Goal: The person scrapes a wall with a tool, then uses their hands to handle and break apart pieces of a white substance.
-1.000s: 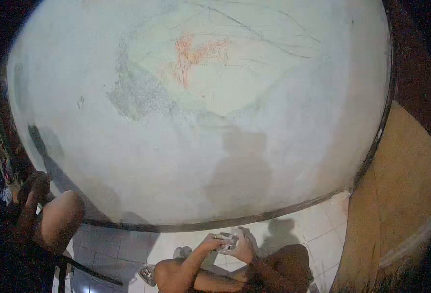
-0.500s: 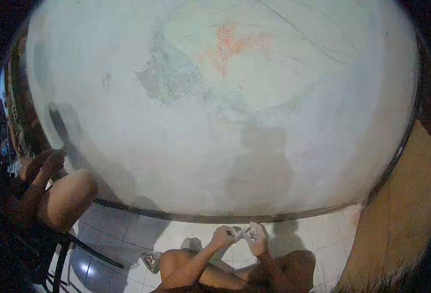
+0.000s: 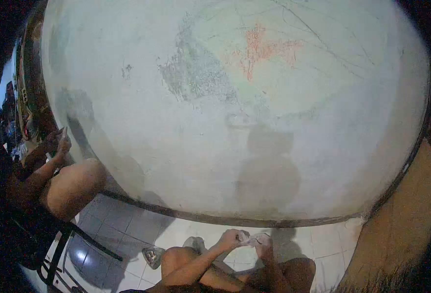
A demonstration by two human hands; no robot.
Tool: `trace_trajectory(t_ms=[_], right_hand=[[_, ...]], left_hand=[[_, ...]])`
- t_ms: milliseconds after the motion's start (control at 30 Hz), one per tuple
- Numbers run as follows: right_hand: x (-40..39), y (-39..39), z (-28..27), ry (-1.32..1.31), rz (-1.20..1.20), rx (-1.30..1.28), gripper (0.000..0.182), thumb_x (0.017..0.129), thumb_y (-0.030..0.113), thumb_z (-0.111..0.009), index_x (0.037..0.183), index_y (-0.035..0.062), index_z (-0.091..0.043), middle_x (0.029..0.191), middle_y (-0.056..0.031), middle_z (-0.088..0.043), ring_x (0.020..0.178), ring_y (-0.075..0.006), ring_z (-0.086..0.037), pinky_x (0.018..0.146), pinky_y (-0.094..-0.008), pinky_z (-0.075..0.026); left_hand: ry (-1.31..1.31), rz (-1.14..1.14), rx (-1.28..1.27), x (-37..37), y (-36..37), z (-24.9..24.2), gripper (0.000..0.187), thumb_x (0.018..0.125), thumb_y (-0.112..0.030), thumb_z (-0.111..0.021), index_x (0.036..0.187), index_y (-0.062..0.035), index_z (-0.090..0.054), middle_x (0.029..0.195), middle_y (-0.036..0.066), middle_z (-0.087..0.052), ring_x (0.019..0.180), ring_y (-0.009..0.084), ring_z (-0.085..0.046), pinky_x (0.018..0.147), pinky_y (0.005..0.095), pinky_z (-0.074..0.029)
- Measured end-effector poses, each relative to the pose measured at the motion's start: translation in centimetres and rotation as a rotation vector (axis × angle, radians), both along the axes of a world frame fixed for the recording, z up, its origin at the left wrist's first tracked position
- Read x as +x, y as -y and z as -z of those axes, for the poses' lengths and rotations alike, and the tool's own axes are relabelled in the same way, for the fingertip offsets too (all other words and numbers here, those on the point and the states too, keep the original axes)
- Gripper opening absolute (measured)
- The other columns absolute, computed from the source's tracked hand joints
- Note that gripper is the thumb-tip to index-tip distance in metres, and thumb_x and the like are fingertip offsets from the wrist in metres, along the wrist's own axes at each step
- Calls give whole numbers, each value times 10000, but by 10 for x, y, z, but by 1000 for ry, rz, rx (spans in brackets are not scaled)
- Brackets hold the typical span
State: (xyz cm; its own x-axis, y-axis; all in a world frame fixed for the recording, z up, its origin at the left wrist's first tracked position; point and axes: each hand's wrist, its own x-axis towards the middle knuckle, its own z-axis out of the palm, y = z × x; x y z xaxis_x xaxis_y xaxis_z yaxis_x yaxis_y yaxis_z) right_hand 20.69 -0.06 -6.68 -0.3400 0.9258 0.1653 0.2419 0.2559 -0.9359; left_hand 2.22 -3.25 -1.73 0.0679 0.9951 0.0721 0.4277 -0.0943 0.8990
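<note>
Low in the head view, my left hand [image 3: 231, 238] and my right hand [image 3: 264, 246] are close together above my crossed legs. Fingers of both are closed on a small whitish piece [image 3: 247, 239] stretched between them. It is too blurred to name, and might be thin and soft. Left of my knee, a small open packet or dish [image 3: 153, 257] rests on the floor tiles with bits in it. Beside the same knee shows a grey shape [image 3: 194, 242], partly hidden by my leg.
A pale wall [image 3: 196, 161] with orange and grey marks rises close in front. At left another person's hands [image 3: 63, 142] are raised above a bent knee. A black-framed chair [image 3: 96, 246] stands below them. A brown board [image 3: 396, 229] leans at right.
My hands have shifted slightly, and the whitish piece now spans the gap between them. The other person's hands have risen a little. The view has tilted and moved slightly.
</note>
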Motion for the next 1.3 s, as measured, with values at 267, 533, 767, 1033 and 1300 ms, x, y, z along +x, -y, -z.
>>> trace_trajectory(t_ms=[267, 533, 767, 1033, 1300], right_hand=[[33, -70, 138, -1166, -261, -662, 424, 895, 329, -401, 1047, -44, -531, 925, -188, -602, 805, -276, -600, 699, -422, -494], [24, -36, 104, -210, -66, -93, 331, 826, 256, -559, 986, -32, -590, 890, -143, -636, 801, -227, -607, 772, -401, -465], [-3, 10, -51, 128, -87, -89, 239, 770, 257, -647, 827, 25, -660, 771, -76, -651, 691, -166, -602, 657, -311, -471], [-4, 7, -13, 175, -120, 103, 278, 731, 340, -648, 751, 64, -673, 635, -122, -598, 592, -270, -569, 576, -361, -439], [2, -2, -8, 479, -187, 664, 220, 710, 152, -621, 923, 122, -668, 763, -77, -620, 706, -266, -572, 627, -368, -461]], left_hand=[[-70, 156, -108, -31, -17, -4, 193, 756, -237, -684, 825, -57, -690, 691, 26, -646, 628, 94, -538, 601, 291, -444], [138, -8, -141, -36, -17, 10, 317, 724, -305, -726, 590, -52, -590, 511, -44, -467, 496, 58, -398, 449, 261, -325], [-53, -43, -88, -40, -16, 3, 356, 671, -376, -722, 696, -34, -626, 581, 65, -569, 552, 156, -519, 543, 327, -422], [-25, 19, 16, -42, -27, 41, 370, 673, -398, -709, 729, -39, -643, 661, 120, -610, 619, 252, -583, 597, 374, -445], [-152, 7, -114, -35, -11, -11, 363, 703, -397, -689, 748, -40, -646, 688, 115, -623, 643, 237, -596, 618, 361, -452]])
